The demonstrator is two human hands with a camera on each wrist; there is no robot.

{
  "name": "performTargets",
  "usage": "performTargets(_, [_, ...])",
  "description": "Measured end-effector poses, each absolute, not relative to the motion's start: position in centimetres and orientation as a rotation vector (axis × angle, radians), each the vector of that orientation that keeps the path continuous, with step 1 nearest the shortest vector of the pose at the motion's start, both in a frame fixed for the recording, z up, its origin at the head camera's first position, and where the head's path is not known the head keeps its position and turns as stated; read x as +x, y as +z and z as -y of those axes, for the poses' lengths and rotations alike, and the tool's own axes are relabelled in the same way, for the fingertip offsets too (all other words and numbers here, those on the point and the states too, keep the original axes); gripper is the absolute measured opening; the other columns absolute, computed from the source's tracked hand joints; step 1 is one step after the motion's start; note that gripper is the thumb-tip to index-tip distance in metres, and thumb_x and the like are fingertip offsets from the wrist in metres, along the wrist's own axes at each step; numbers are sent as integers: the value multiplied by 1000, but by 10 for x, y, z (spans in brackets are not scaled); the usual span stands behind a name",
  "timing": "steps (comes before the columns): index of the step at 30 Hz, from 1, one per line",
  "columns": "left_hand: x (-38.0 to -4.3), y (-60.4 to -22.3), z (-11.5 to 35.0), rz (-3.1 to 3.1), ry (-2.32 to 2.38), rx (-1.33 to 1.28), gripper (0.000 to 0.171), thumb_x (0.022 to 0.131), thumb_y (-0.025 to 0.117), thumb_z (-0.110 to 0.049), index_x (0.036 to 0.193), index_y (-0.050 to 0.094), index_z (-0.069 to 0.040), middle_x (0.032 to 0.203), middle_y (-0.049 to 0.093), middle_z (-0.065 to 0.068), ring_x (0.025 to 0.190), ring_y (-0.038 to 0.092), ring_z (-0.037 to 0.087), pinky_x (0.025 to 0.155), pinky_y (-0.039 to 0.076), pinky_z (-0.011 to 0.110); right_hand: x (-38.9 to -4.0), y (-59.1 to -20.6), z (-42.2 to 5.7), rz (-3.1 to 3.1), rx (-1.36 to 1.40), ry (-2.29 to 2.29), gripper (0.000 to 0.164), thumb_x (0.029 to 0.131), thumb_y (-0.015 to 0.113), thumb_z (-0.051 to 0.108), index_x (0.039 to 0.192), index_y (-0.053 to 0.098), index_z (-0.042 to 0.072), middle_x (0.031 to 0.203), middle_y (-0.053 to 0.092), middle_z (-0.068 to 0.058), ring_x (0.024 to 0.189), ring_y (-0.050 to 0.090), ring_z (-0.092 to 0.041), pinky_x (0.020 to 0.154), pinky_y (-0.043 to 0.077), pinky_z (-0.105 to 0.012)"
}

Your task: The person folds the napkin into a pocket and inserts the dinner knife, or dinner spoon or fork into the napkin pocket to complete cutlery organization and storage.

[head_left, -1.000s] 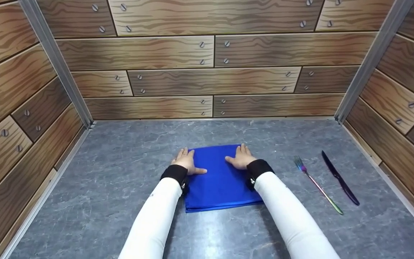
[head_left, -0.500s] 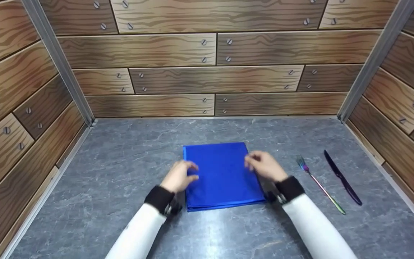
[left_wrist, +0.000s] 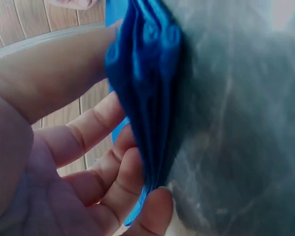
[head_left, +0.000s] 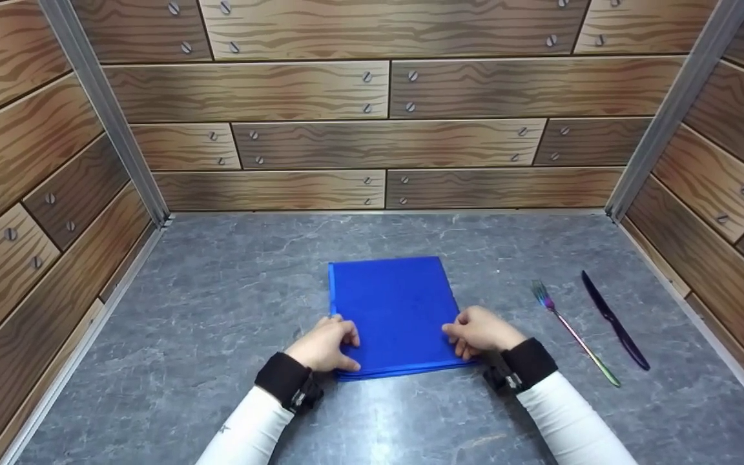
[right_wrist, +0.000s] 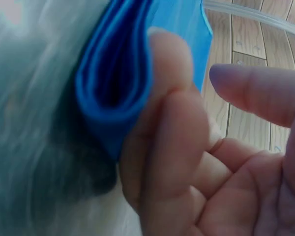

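Observation:
A folded blue cloth (head_left: pixel 398 310) lies flat on the grey marbled surface, its stacked layers showing along the near edge. At its near left corner is my left hand (head_left: pixel 325 345), thumb and fingers bent loosely over the corner. In the left wrist view those fingers touch the edge of the cloth layers (left_wrist: pixel 147 83). My right hand (head_left: pixel 483 330) is at the near right corner, fingers partly bent. The right wrist view has its fingers against the looped fold (right_wrist: pixel 113 98), while the thumb stands away from the cloth.
Right of the cloth lie a rainbow-coloured fork (head_left: pixel 575 336) and, farther right, a dark purple table knife (head_left: pixel 612 316). Wood-patterned walls (head_left: pixel 307 145) with grey metal corner strips enclose the surface at the back and both sides.
Both hands have left the upper part of the cloth, where they lay spread, and moved toward me to its near corners. The cloth stays in about the same place.

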State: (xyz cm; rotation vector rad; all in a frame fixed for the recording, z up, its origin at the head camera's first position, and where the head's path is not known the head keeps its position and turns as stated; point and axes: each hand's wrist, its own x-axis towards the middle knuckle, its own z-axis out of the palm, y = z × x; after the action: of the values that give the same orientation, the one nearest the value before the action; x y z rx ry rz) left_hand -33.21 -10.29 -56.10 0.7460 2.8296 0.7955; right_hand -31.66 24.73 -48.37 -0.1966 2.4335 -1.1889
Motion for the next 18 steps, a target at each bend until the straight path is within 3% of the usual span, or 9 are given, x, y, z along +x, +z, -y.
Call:
performTargets(6, [-329, -559, 103, -2834, 774, 729, 39, 83, 105, -25, 102, 72, -20, 103, 57, -10, 110, 60, 22, 100, 55, 38, -317, -484, -249, -2471, -199, -1156, 33, 116, 69, 16, 87, 71, 3, 65, 67, 3, 54, 63, -4, 55, 54, -16])
performTargets(10, [-322, -558, 99, -2872, 708, 704, 42, 82, 106, -29, 100, 69, -21, 102, 58, -8, 116, 64, 28, 101, 59, 43, -334, -504, -256, -2543, -220, -1063, 34, 116, 70, 22, 84, 69, 9, 67, 72, 1, 56, 67, -6, 57, 56, -20])
performTargets(14, [-316, -561, 92, -2969, 561, 717, 44, 83, 105, -34, 104, 69, -20, 103, 61, -4, 103, 61, 24, 91, 60, 42, -359, -540, -270, -2665, -253, -913, 39, 116, 73, 34, 81, 71, 17, 69, 74, 3, 59, 70, -10, 60, 56, -25])
performTargets(18, [-311, -568, 82, -3052, 400, 739, 44, 86, 103, -43, 108, 72, -19, 105, 66, 1, 98, 63, 24, 86, 61, 44, -372, -560, -278, -2796, -335, -778, 48, 114, 74, 42, 72, 66, 22, 65, 65, 6, 59, 64, -14, 60, 50, -31])
